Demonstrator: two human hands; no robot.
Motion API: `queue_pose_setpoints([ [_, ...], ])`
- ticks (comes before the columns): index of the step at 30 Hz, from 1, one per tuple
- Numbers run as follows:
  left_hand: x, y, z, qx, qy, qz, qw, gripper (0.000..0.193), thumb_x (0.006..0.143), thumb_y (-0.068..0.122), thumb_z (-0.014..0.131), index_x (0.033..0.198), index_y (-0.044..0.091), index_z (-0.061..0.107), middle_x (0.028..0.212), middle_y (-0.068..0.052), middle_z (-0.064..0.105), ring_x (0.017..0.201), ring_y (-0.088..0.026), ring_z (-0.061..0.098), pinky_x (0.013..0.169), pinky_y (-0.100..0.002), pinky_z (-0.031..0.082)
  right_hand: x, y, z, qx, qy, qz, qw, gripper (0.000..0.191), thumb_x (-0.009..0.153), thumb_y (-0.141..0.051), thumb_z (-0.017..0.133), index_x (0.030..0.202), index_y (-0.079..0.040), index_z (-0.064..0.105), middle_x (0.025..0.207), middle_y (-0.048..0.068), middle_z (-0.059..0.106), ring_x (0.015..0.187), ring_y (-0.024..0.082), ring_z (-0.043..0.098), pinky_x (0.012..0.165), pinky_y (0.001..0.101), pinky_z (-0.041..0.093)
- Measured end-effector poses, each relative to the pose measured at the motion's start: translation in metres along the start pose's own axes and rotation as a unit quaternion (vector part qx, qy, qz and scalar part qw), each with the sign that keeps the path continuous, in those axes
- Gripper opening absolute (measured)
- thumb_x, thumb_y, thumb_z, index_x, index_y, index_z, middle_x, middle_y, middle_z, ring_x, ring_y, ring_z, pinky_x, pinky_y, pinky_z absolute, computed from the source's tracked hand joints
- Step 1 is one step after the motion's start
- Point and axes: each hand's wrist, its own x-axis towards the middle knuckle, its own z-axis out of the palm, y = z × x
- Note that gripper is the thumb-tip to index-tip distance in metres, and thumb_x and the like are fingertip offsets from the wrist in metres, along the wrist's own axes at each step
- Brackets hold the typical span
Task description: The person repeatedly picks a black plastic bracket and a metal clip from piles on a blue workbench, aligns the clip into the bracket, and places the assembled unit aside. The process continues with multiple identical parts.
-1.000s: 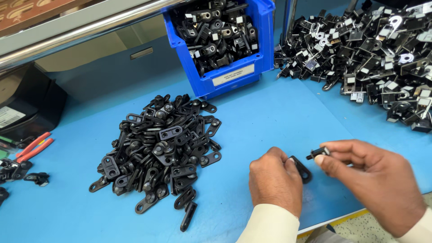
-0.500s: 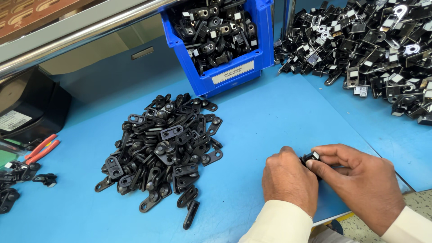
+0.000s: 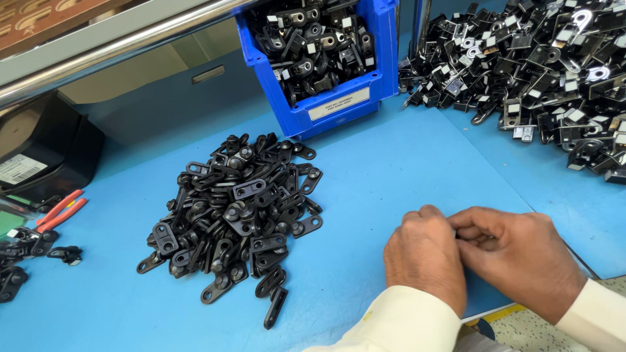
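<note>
The small black part lay hidden between your fingers near the blue table's point(image 3: 391, 169) front edge, so its direction couldn't be told. Your left hand point(image 3: 425, 257) and right hand point(image 3: 521, 257) were pressed together, curled around it. The heap of flat black metal brackets point(image 3: 238, 215) sat to their left.

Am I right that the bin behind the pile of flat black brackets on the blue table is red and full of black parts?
Not quite: the head view shows the bin is blue, not red. It does stand behind the pile of flat black brackets and is full of black parts.
</note>
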Motion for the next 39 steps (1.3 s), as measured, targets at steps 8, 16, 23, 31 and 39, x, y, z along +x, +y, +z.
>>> queue_pose_setpoints([
  [8,-0.009,0.006,0.000,-0.080,-0.034,-0.092,0.992,0.016,0.092,0.000,0.066,0.107,0.000,0.066,0.107,-0.016,0.066,0.093,-0.031,0.070,0.075,-0.041,0.060,0.006,-0.008,0.001,0.298,-0.011,0.222,0.929,0.028,0.094,-0.004,0.068,0.119,0.009,0.067,0.102,0.022,0.078,0.088,0.028,0.075,0.081,0.0398,0.062],
  [16,-0.005,0.007,-0.008,-0.231,-0.027,-0.229,0.945,0.032,0.089,0.004,0.067,0.120,0.005,0.061,0.090,-0.009,0.074,0.082,-0.021,0.075,0.071,-0.034,0.061,0.013,-0.016,-0.007,0.293,-0.023,0.277,0.915,0.024,0.097,-0.008,0.068,0.116,0.006,0.070,0.101,0.019,0.074,0.092,0.026,0.071,0.085,0.0390,0.060],
  [23,-0.012,0.012,-0.009,-0.164,-0.010,-0.166,0.972,0.018,0.090,-0.002,0.064,0.107,0.000,0.059,0.091,-0.016,0.070,0.084,-0.029,0.073,0.069,-0.041,0.060,0.008,-0.020,-0.002,0.328,0.019,0.229,0.916,0.024,0.088,-0.008,0.070,0.106,0.007,0.074,0.094,0.016,0.075,0.081,0.024,0.071,0.078,0.0374,0.059],
  [31,-0.015,0.006,0.006,-0.183,0.001,-0.125,0.975,0.025,0.088,-0.003,0.070,0.109,0.003,0.058,0.092,-0.011,0.062,0.083,-0.027,0.070,0.065,-0.038,0.060,0.002,-0.019,0.002,0.328,0.017,0.201,0.923,0.025,0.093,-0.005,0.070,0.113,0.009,0.068,0.098,0.021,0.077,0.085,0.028,0.073,0.078,0.0394,0.060],
  [39,-0.008,-0.003,-0.001,-0.412,-0.007,-0.278,0.868,0.035,0.082,-0.004,0.073,0.112,0.011,0.063,0.085,-0.004,0.064,0.070,-0.013,0.068,0.061,-0.026,0.057,0.006,0.002,-0.013,0.268,-0.062,0.279,0.920,0.026,0.096,-0.014,0.071,0.116,0.002,0.067,0.089,0.012,0.072,0.076,0.019,0.066,0.068,0.0347,0.056],
])
